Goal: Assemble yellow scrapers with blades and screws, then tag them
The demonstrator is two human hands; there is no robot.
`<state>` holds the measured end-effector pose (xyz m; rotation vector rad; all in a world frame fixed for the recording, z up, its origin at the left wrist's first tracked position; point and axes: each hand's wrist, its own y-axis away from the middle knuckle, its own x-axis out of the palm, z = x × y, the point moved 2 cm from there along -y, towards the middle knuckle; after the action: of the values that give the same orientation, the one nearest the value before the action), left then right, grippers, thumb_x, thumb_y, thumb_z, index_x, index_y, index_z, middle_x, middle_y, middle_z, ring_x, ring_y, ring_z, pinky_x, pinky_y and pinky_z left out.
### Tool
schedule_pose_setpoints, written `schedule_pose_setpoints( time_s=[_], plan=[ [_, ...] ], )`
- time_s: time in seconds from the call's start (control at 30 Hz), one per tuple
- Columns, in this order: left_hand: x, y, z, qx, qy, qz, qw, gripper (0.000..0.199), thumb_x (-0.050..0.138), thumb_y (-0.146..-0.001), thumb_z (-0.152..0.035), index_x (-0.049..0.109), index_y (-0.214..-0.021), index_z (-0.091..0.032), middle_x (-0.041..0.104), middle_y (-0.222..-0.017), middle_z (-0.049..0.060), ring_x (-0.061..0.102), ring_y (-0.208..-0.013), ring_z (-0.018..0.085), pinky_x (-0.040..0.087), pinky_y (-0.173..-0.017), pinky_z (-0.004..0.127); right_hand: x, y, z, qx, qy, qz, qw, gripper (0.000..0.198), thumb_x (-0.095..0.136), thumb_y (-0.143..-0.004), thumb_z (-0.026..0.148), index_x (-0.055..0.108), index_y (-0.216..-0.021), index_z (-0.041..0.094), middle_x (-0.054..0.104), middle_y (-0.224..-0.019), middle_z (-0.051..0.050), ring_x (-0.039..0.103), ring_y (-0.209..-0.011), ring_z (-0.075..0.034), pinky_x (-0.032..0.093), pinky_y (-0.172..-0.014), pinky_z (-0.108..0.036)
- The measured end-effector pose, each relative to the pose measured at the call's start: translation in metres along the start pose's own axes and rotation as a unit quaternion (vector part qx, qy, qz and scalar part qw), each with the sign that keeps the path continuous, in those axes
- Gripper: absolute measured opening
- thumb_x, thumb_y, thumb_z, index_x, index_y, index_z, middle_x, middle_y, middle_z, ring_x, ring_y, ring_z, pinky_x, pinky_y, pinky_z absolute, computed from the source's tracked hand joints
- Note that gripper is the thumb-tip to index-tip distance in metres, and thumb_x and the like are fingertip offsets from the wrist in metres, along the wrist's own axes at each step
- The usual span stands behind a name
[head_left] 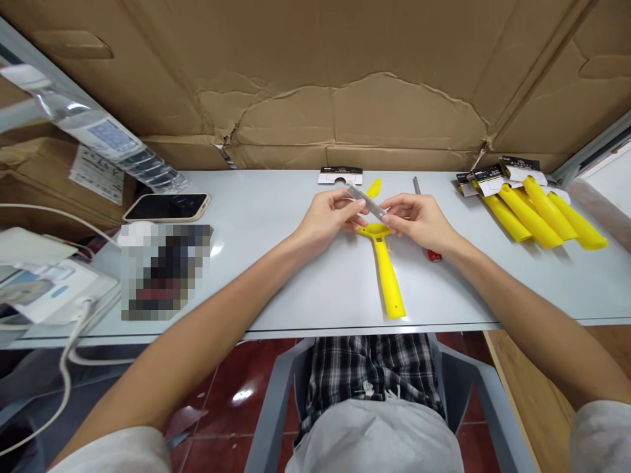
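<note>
Between my two hands is a small flat grey strip [371,203], slanting down to the right. My left hand [331,215] pinches its upper left end, and the fingers of my right hand [419,220] grip its lower right end. Just below the strip lies a yellow plastic handle [388,279] with a wide curved head, partly covered by my fingers. A small yellow piece [374,188] rests behind my hands. Under my right hand lies a thin tool with a red end [434,255]; its middle is hidden.
A header card [340,175] lies at the back. Several yellow handles [535,213] with black-and-white cards are piled at right. At left are a phone [166,207], a water bottle [111,135], white cables and a blurred patch. Cardboard [345,85] stands behind the table.
</note>
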<state>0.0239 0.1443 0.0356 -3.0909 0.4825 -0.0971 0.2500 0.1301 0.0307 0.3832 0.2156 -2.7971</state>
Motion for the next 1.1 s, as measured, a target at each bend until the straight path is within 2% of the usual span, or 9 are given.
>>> schedule_pose_setpoints(
  time_s=[0.13, 0.37, 0.5, 0.67, 0.8, 0.87, 0.93, 1.03, 1.1],
  plan=[
    [-0.01, -0.004, -0.007, 0.025, -0.027, -0.04, 0.999, 0.033, 0.098, -0.078, -0.038, 0.076, -0.09, -0.017, 0.081, -0.09, 0.007, 0.075, -0.071, 0.015, 0.062, -0.068, 0.029, -0.012, 0.0, -0.001, 0.003, 0.021, -0.003, 1.0, 0.067, 0.089, -0.084, 0.069, 0.08, -0.12, 0.013, 0.066, -0.076, -0.004, 0.057, -0.067, -0.007, 0.053, -0.063, -0.022],
    [-0.013, -0.005, -0.011, -0.01, -0.105, -0.04, 0.994, 0.022, 0.087, -0.085, -0.037, 0.08, -0.081, -0.017, 0.083, -0.092, 0.01, 0.067, -0.066, 0.013, 0.055, -0.062, 0.028, -0.021, -0.002, -0.006, -0.001, 0.012, -0.022, 1.0, 0.069, 0.095, -0.075, 0.071, 0.075, -0.11, 0.014, 0.068, -0.081, -0.003, 0.056, -0.065, -0.006, 0.048, -0.06, -0.022],
    [-0.016, -0.004, -0.015, -0.004, -0.18, -0.015, 0.984, 0.022, 0.083, -0.085, -0.036, 0.08, -0.075, -0.017, 0.081, -0.084, 0.009, 0.064, -0.064, 0.014, 0.05, -0.059, 0.029, -0.025, -0.003, -0.008, 0.006, 0.012, -0.019, 1.0, 0.065, 0.095, -0.075, 0.069, 0.074, -0.102, 0.013, 0.064, -0.074, -0.003, 0.055, -0.064, -0.006, 0.046, -0.061, -0.022],
    [-0.02, -0.005, -0.016, -0.01, -0.25, 0.029, 0.968, 0.024, 0.08, -0.086, -0.037, 0.08, -0.07, -0.019, 0.069, -0.062, 0.005, 0.057, -0.057, 0.015, 0.045, -0.054, 0.029, -0.028, -0.002, -0.007, 0.009, 0.018, -0.023, 1.0, 0.061, 0.093, -0.079, 0.065, 0.078, -0.104, 0.012, 0.065, -0.074, -0.003, 0.056, -0.065, -0.006, 0.047, -0.064, -0.023],
    [-0.021, -0.004, -0.017, -0.017, -0.281, 0.063, 0.957, 0.026, 0.081, -0.086, -0.039, 0.08, -0.069, -0.019, 0.066, -0.061, 0.005, 0.056, -0.055, 0.014, 0.042, -0.05, 0.029, -0.031, -0.001, -0.006, 0.014, 0.048, -0.032, 0.998, 0.057, 0.091, -0.081, 0.061, 0.081, -0.109, 0.012, 0.067, -0.076, -0.004, 0.056, -0.066, -0.006, 0.049, -0.067, -0.023],
    [-0.022, -0.004, -0.016, -0.024, -0.293, 0.071, 0.953, 0.025, 0.082, -0.087, -0.039, 0.081, -0.072, -0.018, 0.068, -0.065, 0.005, 0.057, -0.055, 0.014, 0.042, -0.05, 0.029, -0.032, -0.001, -0.007, 0.02, 0.063, -0.027, 0.997, 0.059, 0.092, -0.079, 0.058, 0.082, -0.114, 0.012, 0.068, -0.078, -0.004, 0.057, -0.067, -0.007, 0.05, -0.067, -0.023],
    [-0.023, -0.005, -0.013, -0.02, -0.286, 0.066, 0.956, 0.019, 0.085, -0.085, -0.037, 0.084, -0.087, -0.018, 0.072, -0.075, 0.006, 0.061, -0.058, 0.015, 0.044, -0.052, 0.029, -0.034, -0.002, -0.009, 0.025, 0.072, -0.018, 0.997, 0.061, 0.095, -0.076, 0.054, 0.082, -0.117, 0.011, 0.068, -0.078, -0.004, 0.058, -0.068, -0.008, 0.05, -0.066, -0.023],
    [-0.024, -0.008, -0.008, 0.021, -0.251, 0.057, 0.966, 0.036, 0.089, -0.08, -0.032, 0.085, -0.113, -0.019, 0.076, -0.092, 0.006, 0.066, -0.064, 0.015, 0.048, -0.054, 0.028, -0.037, -0.003, -0.012, 0.02, 0.078, -0.018, 0.997, 0.059, 0.094, -0.076, 0.052, 0.083, -0.117, 0.011, 0.071, -0.082, -0.006, 0.06, -0.071, -0.009, 0.051, -0.066, -0.024],
    [-0.025, -0.009, -0.005, 0.06, -0.252, 0.069, 0.963, 0.038, 0.089, -0.081, -0.033, 0.085, -0.116, -0.019, 0.076, -0.092, 0.006, 0.065, -0.066, 0.014, 0.049, -0.057, 0.028, -0.038, -0.004, -0.015, 0.008, 0.093, -0.024, 0.995, 0.056, 0.092, -0.078, 0.052, 0.084, -0.116, 0.012, 0.073, -0.086, -0.008, 0.061, -0.073, -0.01, 0.051, -0.066, -0.024]
  ],
)
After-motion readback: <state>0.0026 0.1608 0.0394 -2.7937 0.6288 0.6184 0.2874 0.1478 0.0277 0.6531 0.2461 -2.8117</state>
